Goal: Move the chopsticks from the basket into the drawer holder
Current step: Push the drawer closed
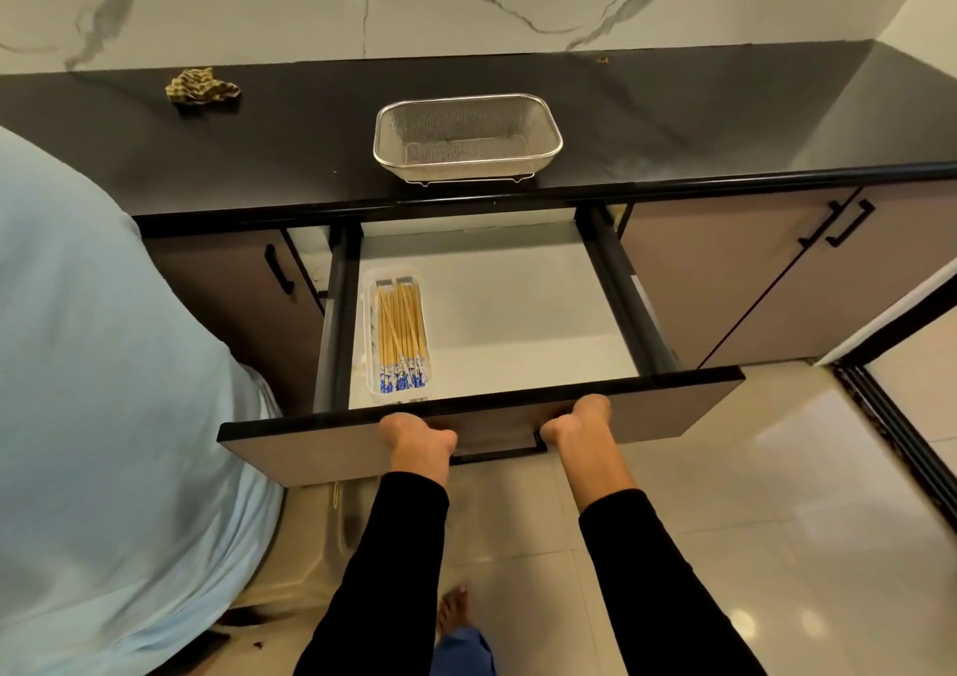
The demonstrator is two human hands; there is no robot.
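Several wooden chopsticks (401, 336) with blue-and-white patterned ends lie side by side in a clear plastic holder (371, 344) at the left of the open drawer (507, 307). A wire mesh basket (467, 136) stands on the black counter above the drawer, and nothing shows inside it. My left hand (417, 440) and my right hand (577, 424) both curl over the top edge of the drawer front (647, 408), either side of its black handle (497, 450).
A crumpled patterned cloth (202, 87) lies at the counter's back left. Cabinet doors with black handles flank the drawer. A large pale blue cloth-covered bulk (103, 416) fills the left. A bare foot (453, 608) stands on the tiled floor below.
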